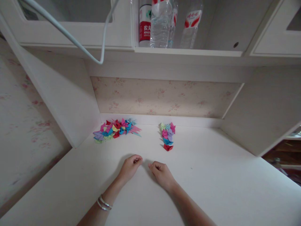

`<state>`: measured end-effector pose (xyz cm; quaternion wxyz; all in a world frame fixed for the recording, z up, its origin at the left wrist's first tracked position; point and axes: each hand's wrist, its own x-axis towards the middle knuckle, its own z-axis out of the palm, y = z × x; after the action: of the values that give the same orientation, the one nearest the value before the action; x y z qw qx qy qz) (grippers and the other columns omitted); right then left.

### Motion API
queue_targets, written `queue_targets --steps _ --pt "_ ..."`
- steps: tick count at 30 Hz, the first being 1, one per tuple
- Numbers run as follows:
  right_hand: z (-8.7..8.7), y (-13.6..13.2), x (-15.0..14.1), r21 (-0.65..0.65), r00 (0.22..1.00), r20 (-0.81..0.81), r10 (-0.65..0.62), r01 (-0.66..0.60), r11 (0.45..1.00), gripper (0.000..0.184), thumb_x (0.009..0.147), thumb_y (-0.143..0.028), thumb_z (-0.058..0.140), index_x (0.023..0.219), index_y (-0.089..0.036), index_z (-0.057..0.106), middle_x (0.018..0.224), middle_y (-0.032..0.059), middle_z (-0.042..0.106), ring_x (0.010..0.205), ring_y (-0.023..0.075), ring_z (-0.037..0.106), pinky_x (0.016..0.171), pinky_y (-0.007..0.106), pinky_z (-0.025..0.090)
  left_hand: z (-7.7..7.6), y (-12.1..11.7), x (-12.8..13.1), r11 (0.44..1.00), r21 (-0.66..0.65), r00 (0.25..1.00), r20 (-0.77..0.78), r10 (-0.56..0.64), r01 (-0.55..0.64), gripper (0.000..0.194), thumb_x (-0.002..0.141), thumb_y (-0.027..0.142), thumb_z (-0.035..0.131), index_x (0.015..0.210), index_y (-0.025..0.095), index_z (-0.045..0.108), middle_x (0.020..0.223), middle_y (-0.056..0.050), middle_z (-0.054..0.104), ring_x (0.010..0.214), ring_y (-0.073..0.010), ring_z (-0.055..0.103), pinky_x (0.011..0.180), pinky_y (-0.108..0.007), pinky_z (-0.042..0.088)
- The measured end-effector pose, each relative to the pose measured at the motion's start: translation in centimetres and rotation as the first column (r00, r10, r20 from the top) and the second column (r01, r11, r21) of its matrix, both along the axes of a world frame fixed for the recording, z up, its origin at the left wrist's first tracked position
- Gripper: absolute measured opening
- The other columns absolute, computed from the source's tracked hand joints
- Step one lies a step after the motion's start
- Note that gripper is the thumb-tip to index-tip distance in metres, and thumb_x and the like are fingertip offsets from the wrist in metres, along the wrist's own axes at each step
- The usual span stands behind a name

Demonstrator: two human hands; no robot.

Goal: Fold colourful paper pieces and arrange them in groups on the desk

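My left hand (130,166) rests on the white desk, fingers curled in and thumb against them; nothing shows in its grasp. A short gap away, my right hand (161,173) lies in a similar loose fist, also with nothing visible in it. Beyond the right hand is a short column of folded paper pieces (167,134) in several colours. A red folded paper piece (168,147) forms its near end. Farther left, a larger heap of colourful folded paper (115,129) lies along the back of the desk, some pieces with long pointed tips. Neither hand touches the paper.
Above the desk (211,185) hangs a white cabinet with plastic bottles (161,25) on its open shelf. A pale cable (70,34) dangles at upper left. Side panels (256,110) and a floral back wall (160,97) enclose the desk's far part.
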<state>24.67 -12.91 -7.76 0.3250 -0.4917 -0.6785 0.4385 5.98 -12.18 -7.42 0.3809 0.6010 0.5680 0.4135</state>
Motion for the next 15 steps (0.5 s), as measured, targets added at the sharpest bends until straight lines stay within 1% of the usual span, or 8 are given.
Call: queue_targets --steps 4,7,11,15 --pt "-0.07 -0.03 -0.01 -0.008 1.0 0.002 0.023 -0.023 1.0 0.048 0.086 -0.059 0.044 0.057 -0.02 0.038 0.052 -0.0056 0.034 0.051 0.0085 0.029 0.047 0.023 0.02 0.15 -0.03 -0.08 1.0 -0.013 1.0 0.008 0.002 -0.002 0.032 0.077 0.042 0.055 0.087 0.015 0.069 0.076 -0.004 0.069 0.065 -0.0157 0.058 0.061 -0.026 0.042" --pt "-0.22 0.01 -0.1 -0.044 0.999 -0.02 0.041 -0.042 0.998 0.049 0.085 -0.058 0.045 0.056 -0.021 0.037 0.051 -0.0056 0.035 0.049 0.0084 0.03 0.046 0.023 0.02 0.18 -0.02 -0.14 0.999 -0.033 1.0 0.006 -0.006 0.006 0.032 0.077 0.042 0.055 0.087 0.015 0.069 0.077 -0.004 0.068 0.065 -0.0155 0.058 0.058 -0.024 0.04" --pt "-0.28 0.07 -0.02 -0.087 0.997 -0.06 0.041 -0.046 0.995 0.047 0.085 -0.056 0.046 0.054 -0.02 0.038 0.05 -0.0053 0.037 0.048 0.0084 0.03 0.045 0.023 0.021 0.06 0.01 -0.14 1.0 -0.025 1.0 0.011 -0.012 0.013 0.032 0.078 0.042 0.055 0.087 0.015 0.068 0.078 -0.004 0.068 0.065 -0.0153 0.057 0.057 -0.024 0.04" --pt "-0.19 0.01 -0.01 -0.096 0.997 -0.072 0.037 -0.044 0.994 0.047 0.085 -0.054 0.046 0.053 -0.02 0.039 0.048 -0.0051 0.038 0.047 0.0085 0.031 0.045 0.023 0.022 -0.01 0.01 -0.08 1.0 -0.02 1.0 0.017 -0.002 0.003 0.032 0.077 0.043 0.055 0.086 0.015 0.068 0.076 -0.004 0.067 0.065 -0.0154 0.057 0.058 -0.025 0.04"
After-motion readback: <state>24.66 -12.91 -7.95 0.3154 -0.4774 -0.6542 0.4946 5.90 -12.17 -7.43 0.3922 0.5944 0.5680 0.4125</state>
